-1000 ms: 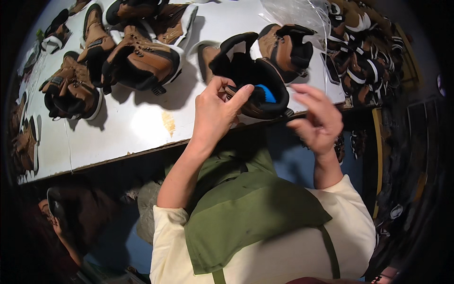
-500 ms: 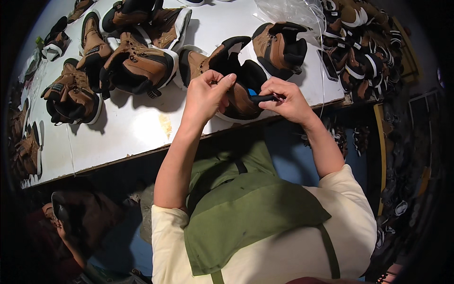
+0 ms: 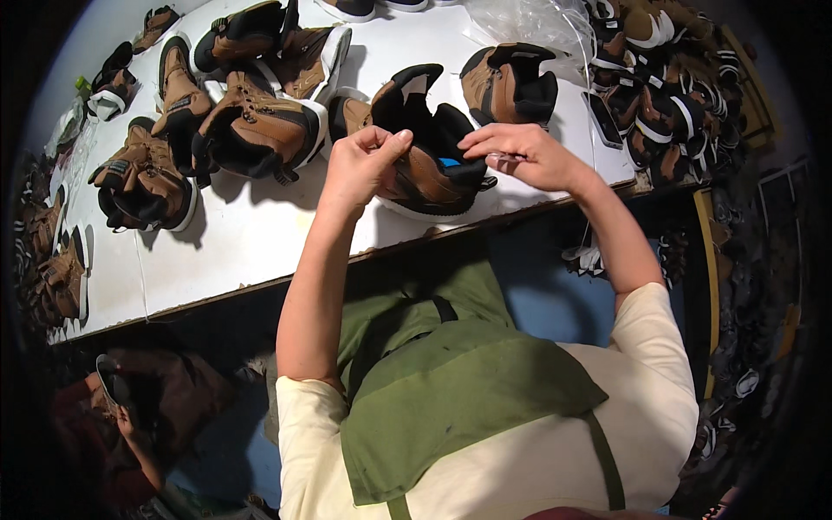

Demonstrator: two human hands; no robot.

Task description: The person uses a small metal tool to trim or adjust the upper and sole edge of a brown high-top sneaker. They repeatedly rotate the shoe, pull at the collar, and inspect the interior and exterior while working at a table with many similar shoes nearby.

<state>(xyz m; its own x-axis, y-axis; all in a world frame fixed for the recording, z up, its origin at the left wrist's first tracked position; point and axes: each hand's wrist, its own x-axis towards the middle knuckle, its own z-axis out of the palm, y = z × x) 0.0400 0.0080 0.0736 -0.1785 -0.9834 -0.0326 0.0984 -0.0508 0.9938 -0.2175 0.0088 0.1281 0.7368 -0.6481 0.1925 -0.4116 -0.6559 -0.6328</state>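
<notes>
A brown boot with black lining stands at the near edge of the white table, its opening spread and a bit of blue showing inside. At its left side is my left hand, thumb and forefinger pinched together; whatever is between them is hidden. My right hand hovers by the boot's heel, forefinger stretched over the collar. A small, thin, dark shiny object sits in its curled fingers, too small to name. Just beyond stands another brown boot.
More brown boots crowd the left of the white table. A phone-like dark slab and clear plastic wrap lie at the right. Shoes are heaped beyond. Below left, another person's hand touches a dark shoe.
My right hand has let go of the black heel collar, which has sprung back upright, and its fingers have lifted and loosened. My left hand has shifted slightly left, still pinched.
</notes>
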